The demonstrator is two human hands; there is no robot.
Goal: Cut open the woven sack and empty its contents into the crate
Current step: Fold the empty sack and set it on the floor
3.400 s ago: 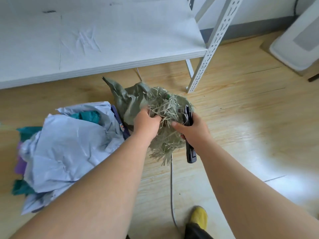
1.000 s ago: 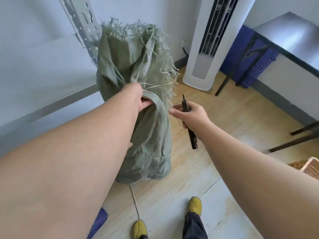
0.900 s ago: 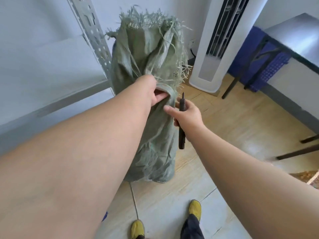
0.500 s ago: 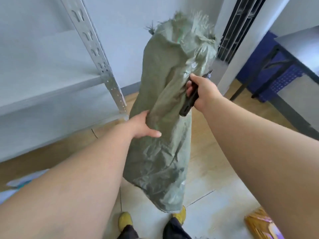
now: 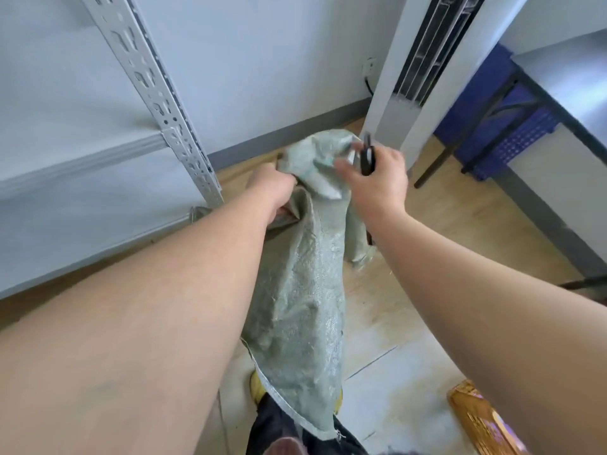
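A person holds a limp grey-green woven plastic sack up in front of the body with both bare arms stretched forward; the left hand is clenched on a bunched fold near the sack's upper end, fingers buried in the fabric; the right hand, blurred by motion, is closed around a slim black cutting tool whose dark tip stands upright above the knuckles, with the forefinger and thumb reaching toward the sack's crumpled top, though whether they actually pinch the cloth cannot be told. The two hands are near each other, with the sack's top bunched between them; the sack hangs slack from there, one part drooping down past a yellow shoe and dark trouser leg, its stitched edge lowest, another fold trailing behind the right wrist toward the pale wooden floor. To the left stands a white metal shelving unit with a perforated grey upright; behind the hands rises a tall white floor-standing air conditioner; a blue perforated plastic crate sits under a dark-framed table at right, well apart from the sack; a golden-brown object, partly cut off, lies at the lower right corner.
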